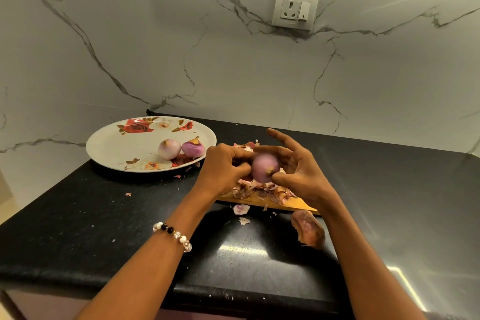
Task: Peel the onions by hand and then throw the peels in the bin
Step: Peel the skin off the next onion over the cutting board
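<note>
Above the wooden board (270, 202), both hands grip one onion (265, 166): left hand (223, 166) fingers curled on it, right hand (293, 163) pinching with thumb, other fingers spread. Peels (259, 187) litter the board; two peeled onions (181, 148) sit on the plate (111, 148).

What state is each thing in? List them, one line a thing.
Held onion: peeled, gripped by both hands above the board.
Left hand: fingers curled on the onion.
Right hand: thumb and fingers round the onion, index finger raised.
Two onions: peeled, lying on the plate.
Plate: flat on the counter.
Peels: piled on the cutting board, some scattered on the counter.
</note>
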